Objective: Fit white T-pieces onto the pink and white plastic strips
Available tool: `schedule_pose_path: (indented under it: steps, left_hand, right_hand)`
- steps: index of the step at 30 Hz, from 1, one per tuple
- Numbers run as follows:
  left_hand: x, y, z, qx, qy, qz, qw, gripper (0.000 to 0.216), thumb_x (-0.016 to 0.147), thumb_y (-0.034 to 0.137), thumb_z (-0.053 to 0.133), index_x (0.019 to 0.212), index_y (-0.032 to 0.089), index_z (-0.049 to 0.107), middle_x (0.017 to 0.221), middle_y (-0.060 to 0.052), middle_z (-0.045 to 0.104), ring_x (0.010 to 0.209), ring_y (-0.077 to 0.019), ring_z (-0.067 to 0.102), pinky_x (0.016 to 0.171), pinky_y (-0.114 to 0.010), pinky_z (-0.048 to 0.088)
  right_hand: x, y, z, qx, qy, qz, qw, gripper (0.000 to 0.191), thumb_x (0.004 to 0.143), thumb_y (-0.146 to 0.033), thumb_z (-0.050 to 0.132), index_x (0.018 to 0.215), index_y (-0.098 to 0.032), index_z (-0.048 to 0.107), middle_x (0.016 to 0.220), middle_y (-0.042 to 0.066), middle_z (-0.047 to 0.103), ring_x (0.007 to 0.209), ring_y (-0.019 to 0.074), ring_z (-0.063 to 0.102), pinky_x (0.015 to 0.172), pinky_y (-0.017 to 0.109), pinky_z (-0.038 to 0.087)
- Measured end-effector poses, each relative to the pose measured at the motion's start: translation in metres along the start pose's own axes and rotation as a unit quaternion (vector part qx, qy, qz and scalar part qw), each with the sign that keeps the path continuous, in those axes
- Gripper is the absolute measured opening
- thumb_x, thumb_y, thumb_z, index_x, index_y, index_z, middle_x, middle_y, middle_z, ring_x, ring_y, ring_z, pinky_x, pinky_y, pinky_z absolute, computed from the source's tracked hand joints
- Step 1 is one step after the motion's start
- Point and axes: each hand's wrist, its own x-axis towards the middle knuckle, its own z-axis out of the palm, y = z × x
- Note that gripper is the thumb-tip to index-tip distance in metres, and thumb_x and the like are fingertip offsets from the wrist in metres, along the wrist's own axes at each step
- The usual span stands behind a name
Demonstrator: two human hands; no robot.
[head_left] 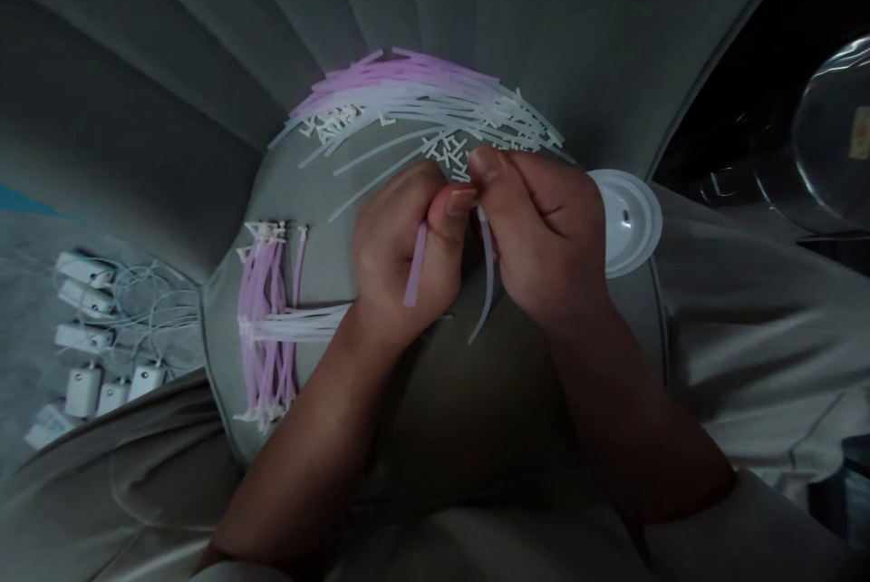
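My left hand (401, 247) is closed in a pinch on a short pink tube (415, 265) that hangs down from its fingers. Close beside it, my right hand (544, 237) is closed on a clear white tube (487, 278) that curves downward. The fingertips of both hands meet over a round grey tray (435, 383). A fan of loose pink and white tubes (421, 97) lies along the tray's far rim, with small white T-shaped connectors (449, 151) among them. At the tray's left lies a bundle of joined pink and white tubes (268, 319).
A round white lid (629, 219) sits just past the tray's right rim. Several small white boxes with thin cords (101, 328) lie at the far left. A clear glass or plastic vessel (829, 138) stands at the upper right. Grey pleated fabric fills the background.
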Motion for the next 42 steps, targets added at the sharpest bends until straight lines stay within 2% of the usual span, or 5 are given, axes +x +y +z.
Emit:
schedule_pose_path:
  steps: [8,15,19,29,42]
  left_hand:
    - [0.006,-0.001,-0.008,0.013,-0.078,0.017,0.997,0.037,0.103,0.038,0.048,0.071,0.022,0.047,0.063,0.002,0.049,0.057,-0.0102,0.049,0.055,-0.031,0.038]
    - [0.008,0.007,-0.004,-0.014,-0.002,0.009,1.0,0.02,0.097,0.044,0.061,0.087,0.027,0.058,0.071,0.003,0.056,0.064,-0.0117,0.057,0.061,-0.033,0.046]
    - [0.007,0.012,-0.003,-0.02,0.0,-0.061,0.998,0.027,0.093,0.052,0.065,0.087,0.026,0.058,0.074,0.003,0.056,0.07,-0.0127,0.063,0.066,-0.033,0.05]
    - [0.007,0.015,-0.005,-0.024,0.003,-0.069,0.997,0.025,0.091,0.046,0.068,0.082,0.026,0.058,0.07,0.003,0.055,0.069,-0.0137,0.062,0.065,-0.035,0.049]
    - [0.012,0.007,-0.007,0.029,-0.008,0.068,0.997,0.01,0.088,0.023,0.069,0.084,0.025,0.06,0.07,0.004,0.058,0.064,-0.0117,0.058,0.059,-0.031,0.047]
  right_hand:
    - [0.005,0.002,-0.015,-0.009,-0.058,-0.053,0.997,0.044,0.095,-0.031,0.059,0.056,-0.022,0.04,0.055,-0.005,0.034,0.052,0.0095,0.034,0.056,0.025,0.04]
    - [0.004,0.002,-0.013,0.007,0.021,-0.028,0.999,0.044,0.099,-0.034,0.055,0.059,-0.022,0.043,0.053,-0.005,0.036,0.049,0.0086,0.027,0.05,0.027,0.034]
    - [0.002,0.001,-0.011,0.001,0.019,-0.03,0.999,0.045,0.099,-0.036,0.055,0.058,-0.022,0.042,0.052,-0.005,0.037,0.048,0.0083,0.028,0.049,0.026,0.034]
    - [0.001,-0.005,-0.008,0.014,0.002,-0.046,0.999,0.043,0.098,-0.025,0.054,0.058,-0.02,0.04,0.055,-0.005,0.033,0.052,0.0071,0.025,0.052,0.023,0.037]
    - [0.004,-0.012,-0.013,-0.021,-0.022,-0.018,0.999,0.045,0.097,-0.025,0.054,0.054,-0.019,0.04,0.052,-0.007,0.034,0.048,0.0041,0.024,0.048,0.021,0.034]
